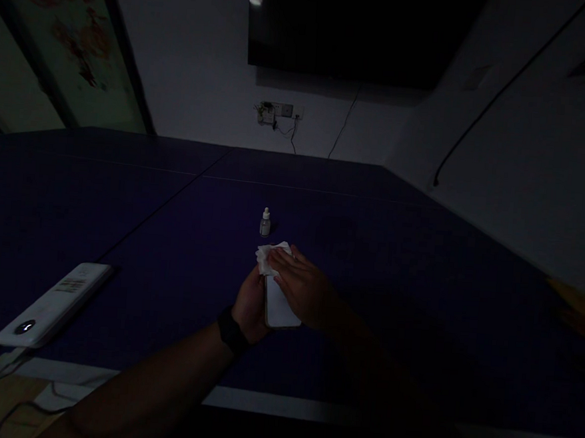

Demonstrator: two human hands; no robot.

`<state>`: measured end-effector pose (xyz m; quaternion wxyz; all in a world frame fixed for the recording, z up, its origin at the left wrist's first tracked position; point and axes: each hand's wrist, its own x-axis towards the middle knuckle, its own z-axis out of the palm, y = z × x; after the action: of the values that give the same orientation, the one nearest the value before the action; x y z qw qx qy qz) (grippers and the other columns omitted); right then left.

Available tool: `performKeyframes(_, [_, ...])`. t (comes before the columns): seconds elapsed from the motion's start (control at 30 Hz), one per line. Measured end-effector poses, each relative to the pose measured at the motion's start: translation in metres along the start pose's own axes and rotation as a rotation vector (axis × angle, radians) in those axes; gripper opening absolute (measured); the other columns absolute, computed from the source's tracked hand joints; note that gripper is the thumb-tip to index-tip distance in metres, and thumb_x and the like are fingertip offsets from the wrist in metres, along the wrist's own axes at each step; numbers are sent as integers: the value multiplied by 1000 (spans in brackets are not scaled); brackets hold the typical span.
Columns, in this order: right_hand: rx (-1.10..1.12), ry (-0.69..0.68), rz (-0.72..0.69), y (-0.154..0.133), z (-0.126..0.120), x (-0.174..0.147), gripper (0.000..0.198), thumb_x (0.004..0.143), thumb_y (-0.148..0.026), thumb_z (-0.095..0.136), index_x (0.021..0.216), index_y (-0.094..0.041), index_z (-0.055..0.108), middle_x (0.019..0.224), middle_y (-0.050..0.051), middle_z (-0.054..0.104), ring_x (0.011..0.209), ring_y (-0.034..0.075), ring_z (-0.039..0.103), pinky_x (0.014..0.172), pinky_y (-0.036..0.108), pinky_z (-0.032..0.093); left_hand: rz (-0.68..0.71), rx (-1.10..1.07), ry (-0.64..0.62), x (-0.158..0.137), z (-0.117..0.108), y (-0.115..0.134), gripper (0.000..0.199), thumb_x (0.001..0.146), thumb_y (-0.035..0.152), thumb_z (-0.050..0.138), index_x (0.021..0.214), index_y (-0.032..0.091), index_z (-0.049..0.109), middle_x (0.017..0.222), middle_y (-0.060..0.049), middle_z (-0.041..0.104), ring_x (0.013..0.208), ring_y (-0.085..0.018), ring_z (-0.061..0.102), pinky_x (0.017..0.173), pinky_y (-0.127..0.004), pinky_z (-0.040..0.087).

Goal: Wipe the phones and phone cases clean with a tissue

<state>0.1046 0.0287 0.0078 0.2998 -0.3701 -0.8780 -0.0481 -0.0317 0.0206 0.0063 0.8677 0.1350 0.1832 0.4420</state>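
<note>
A smartphone [279, 308] with a pale, whitish face is held over the table in front of me. My left hand [252, 304], with a dark watch on the wrist, grips it along its left side. On the phone's upper end lies a crumpled white tissue [265, 258]. My right hand [303, 283] presses the tissue against the phone, fingers bent over it and together. Just beyond the phone a small dropper bottle [265, 224] with a white cap stands upright on the table. The phone's top end is mostly covered by the tissue and fingers.
The dark blue table [181, 238] stretches to the far wall. At the left lies a white power bank [56, 306] with cables at its near end. A large dark screen [356, 30] hangs above wall sockets [280, 109]. The room is dim.
</note>
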Motion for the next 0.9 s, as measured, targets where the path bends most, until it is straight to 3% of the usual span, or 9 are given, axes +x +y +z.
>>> performKeyframes(0.13, [83, -43, -39, -3, 0, -1, 42, 101, -19, 38, 135, -11, 63, 142, 15, 62, 138, 25, 54, 123, 51, 36, 7, -44, 33, 2, 0, 1, 49, 104, 42, 33, 140, 16, 55, 115, -11, 73, 100, -23, 71, 91, -35, 53])
performKeyframes(0.23, [270, -49, 25, -1, -12, -3, 35, 99, -24, 43, 118, -17, 72, 125, 11, 74, 128, 25, 63, 119, 51, 40, -46, -20, 7, 2, -2, 2, 49, 103, 46, 36, 135, 15, 57, 109, -12, 74, 94, -24, 72, 86, -35, 54])
performKeyframes(0.33, [519, 114, 375, 2, -21, -4, 33, 97, -38, 50, 84, -20, 75, 82, 7, 78, 97, 26, 75, 89, 42, 60, -87, 21, -80, -1, -5, 2, 52, 100, 54, 40, 129, 15, 61, 101, -12, 74, 84, -24, 72, 79, -37, 55])
performKeyframes(0.43, [676, 407, 769, 3, -23, -3, 46, 93, -57, 53, 69, -20, 67, 56, 2, 65, 56, 21, 66, 51, 30, 52, -138, 71, -145, -4, -8, 2, 61, 99, 63, 33, 122, 17, 64, 95, -12, 74, 74, -26, 71, 69, -40, 55])
performKeyframes(0.5, [615, 497, 840, 3, -20, -2, 47, 94, -59, 50, 75, -20, 69, 59, 2, 66, 55, 20, 64, 50, 30, 51, -143, 76, -145, -6, -8, 2, 61, 99, 63, 32, 118, 16, 65, 97, -12, 73, 75, -27, 71, 70, -41, 55])
performKeyframes(0.6, [394, 385, 614, 0, -10, 0, 40, 100, -45, 43, 109, -20, 73, 99, 11, 78, 98, 27, 73, 86, 42, 59, -122, 53, -80, -6, -7, 0, 54, 100, 57, 37, 121, 16, 65, 101, -11, 74, 84, -26, 72, 78, -40, 55])
performKeyframes(0.67, [262, 230, 376, -3, -1, 1, 41, 102, -34, 39, 129, -19, 67, 130, 14, 70, 128, 28, 61, 112, 49, 47, -107, 44, -10, -4, -6, -1, 51, 102, 51, 36, 127, 17, 63, 103, -11, 74, 89, -25, 72, 81, -38, 54])
performKeyframes(0.77, [139, 10, 166, -5, 9, 1, 46, 103, -24, 35, 142, -16, 58, 145, 14, 60, 141, 25, 51, 121, 51, 38, -79, 33, 44, -2, -5, -2, 49, 103, 44, 34, 133, 14, 59, 107, -12, 74, 96, -25, 72, 86, -36, 54])
performKeyframes(0.9, [137, -125, 41, -2, 6, -3, 46, 103, -22, 35, 145, -15, 55, 147, 12, 58, 141, 22, 51, 122, 47, 39, -52, 38, 18, -2, -4, 1, 45, 101, 40, 40, 133, 15, 59, 109, -12, 74, 97, -26, 72, 85, -36, 55])
